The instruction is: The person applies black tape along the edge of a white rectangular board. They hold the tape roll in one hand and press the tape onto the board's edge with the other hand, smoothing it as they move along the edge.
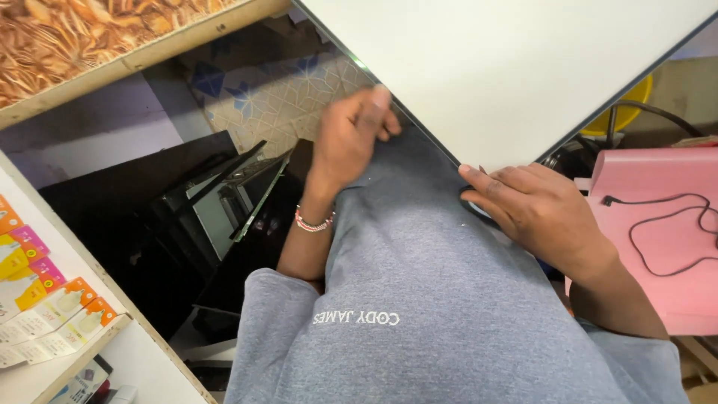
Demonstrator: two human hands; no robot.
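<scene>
Large white flat panel [508, 67] with dark edging, tilted across the lap, lower edge resting on grey clothing [434, 299]. Left hand [351, 135] curled, fingertips gripping the panel's edge. Right hand [535, 209] flat, fingers together against that edge. Beaded bracelet [313, 222] on left wrist.

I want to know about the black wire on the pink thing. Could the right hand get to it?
Probably yes. The right hand rests at the white panel's edge, and the black cable lies in the open on the pink surface just beside it, with nothing between them.
</scene>
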